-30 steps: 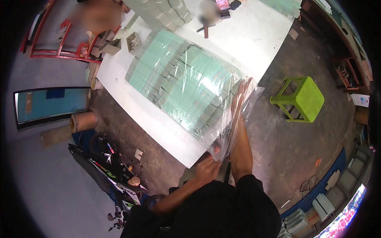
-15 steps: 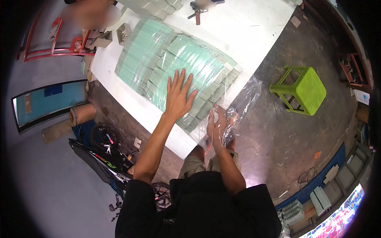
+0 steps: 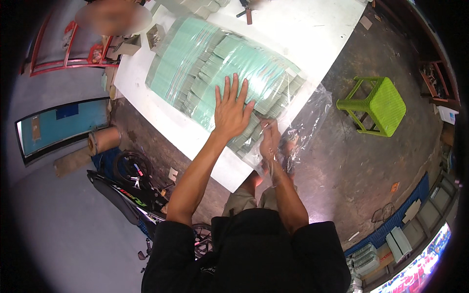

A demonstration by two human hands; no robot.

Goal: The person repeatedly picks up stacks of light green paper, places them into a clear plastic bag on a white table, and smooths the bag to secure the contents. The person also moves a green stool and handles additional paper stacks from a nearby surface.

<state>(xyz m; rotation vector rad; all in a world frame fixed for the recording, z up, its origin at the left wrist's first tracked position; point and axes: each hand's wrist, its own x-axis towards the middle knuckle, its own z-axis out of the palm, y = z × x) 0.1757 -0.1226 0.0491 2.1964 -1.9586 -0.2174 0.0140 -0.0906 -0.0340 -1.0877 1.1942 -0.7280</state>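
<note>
Rows of pale green paper bundles (image 3: 215, 73) lie on a white table, wrapped in a clear plastic bag (image 3: 312, 115). My left hand (image 3: 233, 111) lies flat on top of them, over the plastic, fingers spread. At the near right end of the bundles is my right hand (image 3: 269, 139), its fingers curled in at the bag's loose end. Crumpled film hangs off the table edge around that wrist. The film partly blurs its fingertips, and whether they also touch the paper is unclear.
The white table (image 3: 337, 29) carries more bundles (image 3: 200, 7) and dark keys (image 3: 248, 14) at its far side, with a small open box (image 3: 155, 36) at the left. A green stool (image 3: 386, 107) stands on the right. A bicycle (image 3: 129, 195) sits lower left. Another person (image 3: 110, 17) is far left.
My right hand has pushed forward against the near end of the bundles, its fingers now more curled. My left hand stays flat on the plastic. The whole view has shifted slightly.
</note>
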